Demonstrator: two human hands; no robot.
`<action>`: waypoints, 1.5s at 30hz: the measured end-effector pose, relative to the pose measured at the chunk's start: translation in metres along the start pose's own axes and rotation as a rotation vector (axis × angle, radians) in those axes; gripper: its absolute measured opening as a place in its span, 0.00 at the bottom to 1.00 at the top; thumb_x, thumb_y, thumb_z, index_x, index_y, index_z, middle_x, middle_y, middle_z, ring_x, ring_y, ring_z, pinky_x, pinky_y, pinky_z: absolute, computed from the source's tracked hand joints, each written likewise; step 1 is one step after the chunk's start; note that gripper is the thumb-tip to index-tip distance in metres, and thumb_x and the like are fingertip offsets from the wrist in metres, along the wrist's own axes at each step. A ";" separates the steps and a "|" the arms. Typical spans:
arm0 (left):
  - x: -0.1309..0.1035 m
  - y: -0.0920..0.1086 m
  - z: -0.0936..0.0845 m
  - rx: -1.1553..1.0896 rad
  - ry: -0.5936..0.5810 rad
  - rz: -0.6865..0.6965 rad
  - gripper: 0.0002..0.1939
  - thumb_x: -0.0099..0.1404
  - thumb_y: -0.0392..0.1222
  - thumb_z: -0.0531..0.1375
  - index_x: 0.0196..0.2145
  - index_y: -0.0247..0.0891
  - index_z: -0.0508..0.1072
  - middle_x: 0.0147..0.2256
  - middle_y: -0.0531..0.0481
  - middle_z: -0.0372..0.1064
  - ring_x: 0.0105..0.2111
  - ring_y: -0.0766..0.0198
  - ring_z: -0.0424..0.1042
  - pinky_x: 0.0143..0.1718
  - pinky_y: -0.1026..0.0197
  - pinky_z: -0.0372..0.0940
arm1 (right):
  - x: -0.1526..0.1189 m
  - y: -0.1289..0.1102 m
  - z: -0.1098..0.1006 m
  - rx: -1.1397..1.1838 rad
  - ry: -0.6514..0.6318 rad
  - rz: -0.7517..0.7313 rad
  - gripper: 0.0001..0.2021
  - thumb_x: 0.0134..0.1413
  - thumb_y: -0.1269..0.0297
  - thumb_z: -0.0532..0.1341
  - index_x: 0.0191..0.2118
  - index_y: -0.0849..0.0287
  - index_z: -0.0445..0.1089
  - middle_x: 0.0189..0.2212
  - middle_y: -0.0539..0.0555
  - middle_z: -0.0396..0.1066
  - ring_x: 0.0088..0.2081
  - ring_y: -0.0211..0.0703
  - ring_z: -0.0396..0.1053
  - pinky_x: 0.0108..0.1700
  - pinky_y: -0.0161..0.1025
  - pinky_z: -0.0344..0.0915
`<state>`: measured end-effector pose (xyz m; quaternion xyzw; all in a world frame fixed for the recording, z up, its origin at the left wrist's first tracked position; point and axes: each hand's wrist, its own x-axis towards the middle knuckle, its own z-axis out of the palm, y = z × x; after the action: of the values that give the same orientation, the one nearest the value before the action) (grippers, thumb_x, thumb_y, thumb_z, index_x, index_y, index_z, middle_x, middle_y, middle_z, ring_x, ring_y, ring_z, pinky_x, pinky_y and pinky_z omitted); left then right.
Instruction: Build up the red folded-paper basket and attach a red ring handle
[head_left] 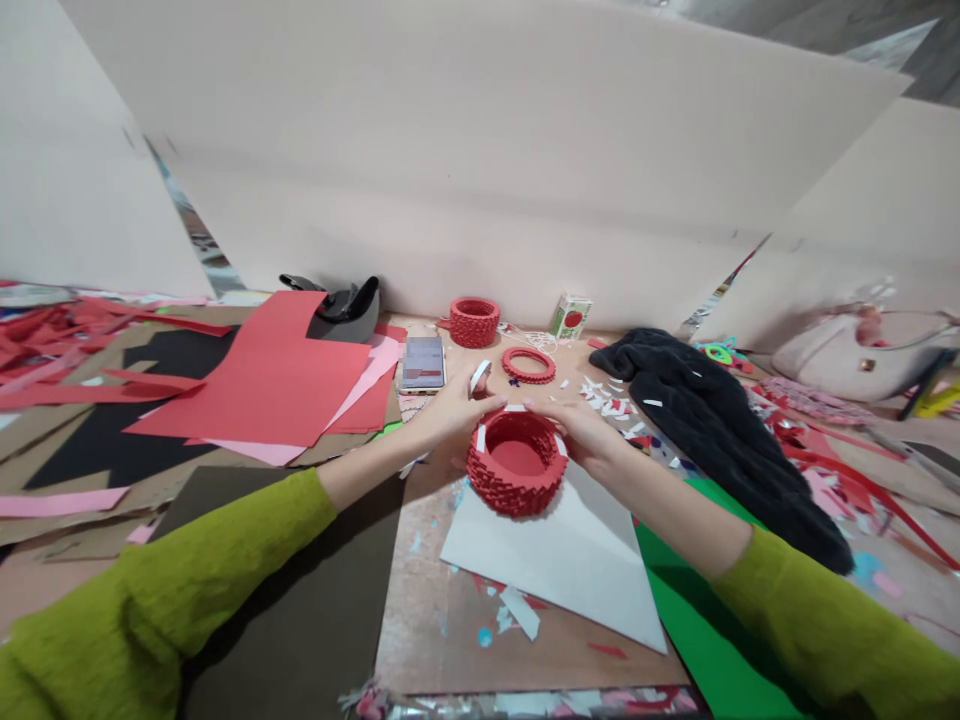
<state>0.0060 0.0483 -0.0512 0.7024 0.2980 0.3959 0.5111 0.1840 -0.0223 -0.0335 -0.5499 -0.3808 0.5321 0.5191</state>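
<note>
A round red paper basket [517, 480] with a textured, folded wall sits over a white sheet [570, 560] in the middle. White strips show on its rim at the left, the back and the right. My left hand [461, 405] grips the basket's back left side, and a small white piece stands up by its fingers. On the back right of the rim, my right hand [581, 430] holds the basket with its fingers round the edge. Behind them lie a thin red ring [529, 366] and a taller red ring [474, 322].
A phone [424, 363] and a small box [571, 317] stand behind. Red sheets [262, 375] cover the left side. At right are a black cloth [720, 430], green paper [705, 600] and a handbag [847, 350]. White boards rise at the back.
</note>
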 end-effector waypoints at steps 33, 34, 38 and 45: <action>-0.001 -0.004 0.002 0.093 -0.050 -0.018 0.17 0.54 0.44 0.66 0.34 0.38 0.61 0.29 0.53 0.68 0.31 0.63 0.70 0.33 0.60 0.63 | 0.015 -0.036 -0.021 -1.062 -0.038 -0.442 0.24 0.38 0.56 0.71 0.11 0.58 0.56 0.11 0.44 0.50 0.18 0.32 0.47 0.23 0.36 0.43; -0.001 -0.003 0.002 0.097 -0.045 -0.018 0.17 0.54 0.43 0.66 0.33 0.38 0.61 0.29 0.53 0.68 0.31 0.63 0.70 0.33 0.60 0.63 | 0.014 -0.038 -0.026 -1.055 -0.006 -0.404 0.25 0.36 0.53 0.72 0.12 0.58 0.56 0.11 0.44 0.50 0.19 0.32 0.48 0.23 0.36 0.43; -0.002 0.000 0.002 0.090 -0.032 -0.052 0.18 0.55 0.44 0.66 0.37 0.38 0.61 0.32 0.51 0.70 0.32 0.63 0.71 0.34 0.60 0.64 | 0.009 -0.035 -0.036 -0.712 -0.036 -0.123 0.23 0.36 0.46 0.72 0.17 0.58 0.64 0.13 0.47 0.58 0.20 0.35 0.56 0.22 0.34 0.49; -0.001 -0.005 0.001 0.093 -0.069 0.011 0.17 0.56 0.47 0.66 0.34 0.38 0.62 0.30 0.52 0.69 0.32 0.63 0.70 0.33 0.61 0.62 | 0.011 -0.013 -0.006 -0.415 -0.197 -0.034 0.13 0.42 0.56 0.71 0.24 0.60 0.73 0.23 0.52 0.73 0.27 0.40 0.69 0.30 0.35 0.66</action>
<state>0.0064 0.0489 -0.0562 0.7400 0.2945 0.3601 0.4858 0.1928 -0.0103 -0.0236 -0.5838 -0.5402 0.4846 0.3640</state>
